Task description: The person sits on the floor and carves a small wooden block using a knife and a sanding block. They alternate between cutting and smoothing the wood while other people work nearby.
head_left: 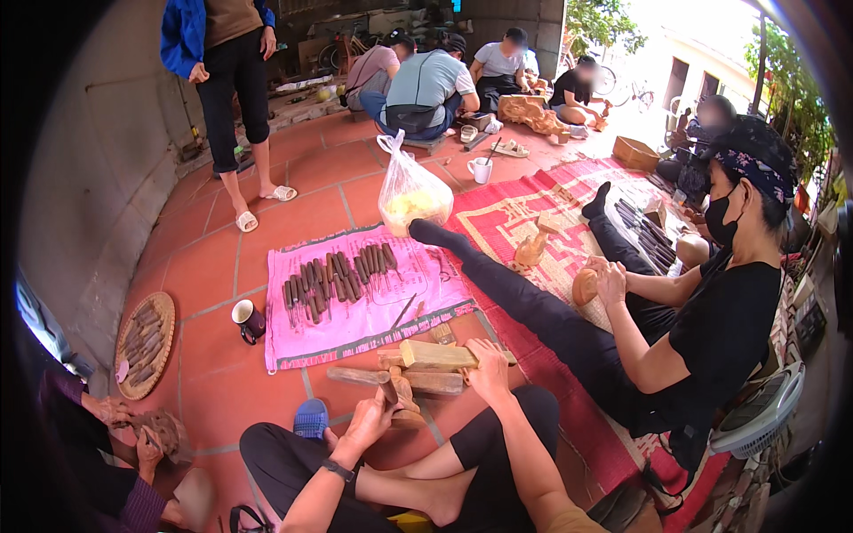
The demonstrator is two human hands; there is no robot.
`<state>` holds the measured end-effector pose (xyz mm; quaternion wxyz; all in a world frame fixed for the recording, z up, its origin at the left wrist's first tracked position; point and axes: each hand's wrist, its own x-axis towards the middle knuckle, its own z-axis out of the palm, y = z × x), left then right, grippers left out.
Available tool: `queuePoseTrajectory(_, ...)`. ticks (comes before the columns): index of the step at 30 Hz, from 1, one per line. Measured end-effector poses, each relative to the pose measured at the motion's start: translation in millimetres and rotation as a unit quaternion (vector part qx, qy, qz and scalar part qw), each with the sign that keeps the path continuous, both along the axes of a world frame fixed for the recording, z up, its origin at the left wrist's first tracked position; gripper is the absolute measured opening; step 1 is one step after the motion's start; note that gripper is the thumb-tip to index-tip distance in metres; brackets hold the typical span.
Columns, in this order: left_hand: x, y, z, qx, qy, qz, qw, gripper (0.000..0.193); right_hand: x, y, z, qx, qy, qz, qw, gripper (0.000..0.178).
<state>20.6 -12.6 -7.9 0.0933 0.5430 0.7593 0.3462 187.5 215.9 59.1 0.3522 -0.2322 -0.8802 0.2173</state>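
Observation:
My left hand (366, 421) is closed round a short brown wooden handle (388, 387), its end pointing up. My right hand (487, 368) grips the right end of a pale, squared wooden block (435, 356). Between the hands, in front of my crossed legs, stands a carved piece of wood (405, 401), partly hidden by the left hand. Round lengths of wood lie on the floor there, one to the left (351, 376) and a thicker one to the right (437, 383). Whether the block touches the carving I cannot tell.
Many dark-handled carving tools (333, 280) lie on a pink sack (284, 333). Left of it stand a mug (248, 322) and a woven tray of tools (145, 345). A co-worker (711, 311) sits right, legs stretched over a red mat (542, 342). Another's hands (133, 435) carve wood at left.

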Motion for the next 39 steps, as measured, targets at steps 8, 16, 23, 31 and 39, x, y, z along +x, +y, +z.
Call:
queuePoseTrajectory(8, 4, 1, 10, -0.004, 0.01, -0.026, 1.0, 0.047, 2, 0, -3, -0.091, 0.014, -0.005, 0.996, 0.024)
queuePoseTrajectory(16, 15, 8, 34, -0.029, 0.088, -0.022, 0.995, 0.032, 5, 1, -2, -0.264, 0.072, 0.047, 0.961, 0.026)
queuePoseTrajectory(23, 11, 7, 22, -0.025, 0.1, -0.032, 0.994, 0.047, 4, 2, 2, 0.01, 0.052, 0.022, 0.998, 0.018)
queuePoseTrajectory(31, 4, 4, 6, -0.024, 0.039, 0.005, 0.999, 0.05, 5, 2, 12, 0.098, 0.005, 0.006, 0.995, 0.017)
queuePoseTrajectory(39, 5, 1, 28, -0.009, -0.047, 0.051, 0.998, 0.024, 4, 6, -4, 0.008, 0.011, -0.006, 1.0, 0.028)
